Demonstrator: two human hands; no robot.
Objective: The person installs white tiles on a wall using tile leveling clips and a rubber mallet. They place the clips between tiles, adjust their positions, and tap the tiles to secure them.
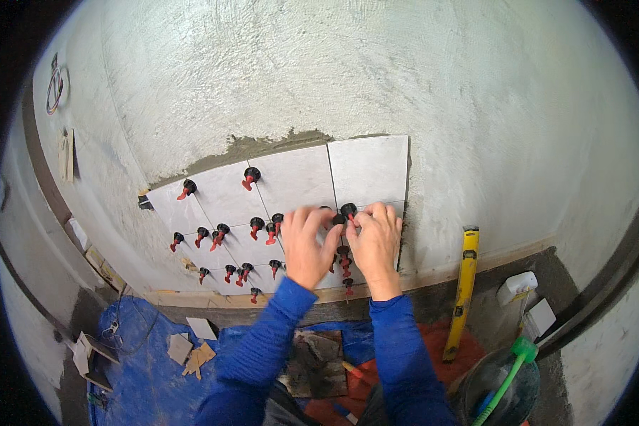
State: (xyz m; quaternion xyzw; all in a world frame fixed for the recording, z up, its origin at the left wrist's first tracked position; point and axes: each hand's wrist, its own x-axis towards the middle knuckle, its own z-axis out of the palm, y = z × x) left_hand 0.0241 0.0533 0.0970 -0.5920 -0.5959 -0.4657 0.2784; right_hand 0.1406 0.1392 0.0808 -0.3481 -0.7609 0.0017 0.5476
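Pale rectangular tiles (368, 170) cover the lower part of the wall, studded along their joints with tile levelers that have black round caps and red handles. My right hand (378, 241) pinches the red handle of one tile leveler (348, 210) below the top right tile. Beside it, my left hand (307, 245) is slightly blurred, its thumb and forefinger curled around a black-capped tile leveler (339, 220). More levelers stick out left of my hands, including one (251, 177) at an upper joint. Others (345, 261) sit just below my fingers, partly hidden.
A yellow spirit level (463, 295) leans against the wall at right. Nearby stands a dark bucket (525, 397) with a green-handled tool (508, 380). Broken tile pieces (179, 349) lie on a blue tarp (145, 383) at lower left. Grey mortar (263, 147) edges the tiles.
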